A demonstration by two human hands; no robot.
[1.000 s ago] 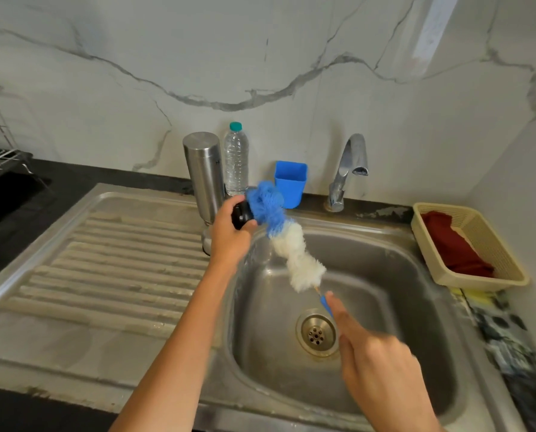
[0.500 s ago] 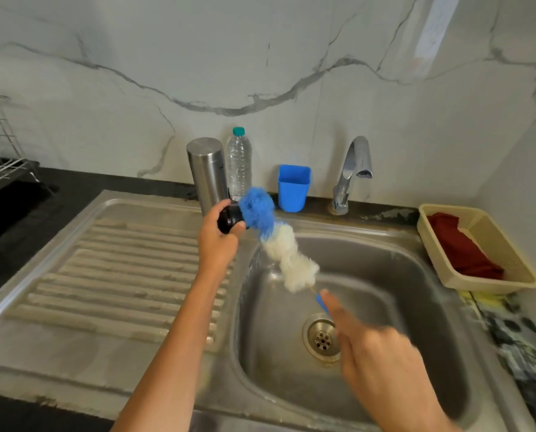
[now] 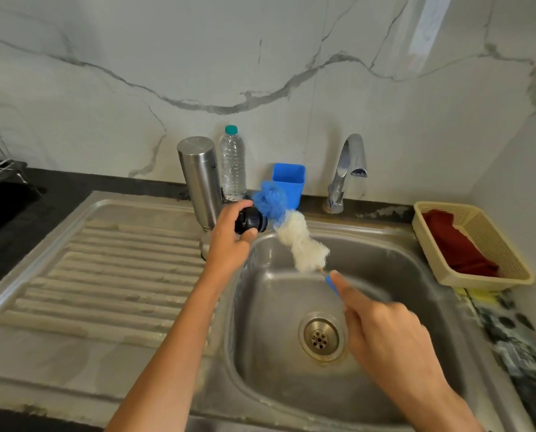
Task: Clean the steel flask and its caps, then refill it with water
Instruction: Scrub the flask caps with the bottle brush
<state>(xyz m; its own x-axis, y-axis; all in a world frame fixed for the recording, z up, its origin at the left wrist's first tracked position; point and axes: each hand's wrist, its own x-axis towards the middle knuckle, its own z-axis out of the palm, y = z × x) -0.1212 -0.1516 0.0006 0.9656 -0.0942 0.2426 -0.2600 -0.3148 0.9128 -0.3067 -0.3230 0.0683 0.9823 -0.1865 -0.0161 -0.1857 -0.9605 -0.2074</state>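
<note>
My left hand [image 3: 229, 238] grips a small black flask cap [image 3: 250, 220] over the sink's left rim. My right hand [image 3: 382, 335] holds the blue handle of a bottle brush [image 3: 301, 241] with a blue tip and white bristles; the blue tip presses against the cap. The steel flask [image 3: 199, 179] stands upside down on the drainboard behind my left hand, with a steel cap [image 3: 204, 246] partly hidden at its foot.
A steel sink basin [image 3: 385, 275] with a drain [image 3: 321, 338] lies below my hands. Along the back stand a plastic water bottle [image 3: 233, 165], a blue cup [image 3: 288, 182] and a tap [image 3: 346, 173]. A beige basket [image 3: 491, 244] with a red cloth sits right.
The brush and both hands have shifted slightly while the blue tip stays against the cap; the view has drifted a little.
</note>
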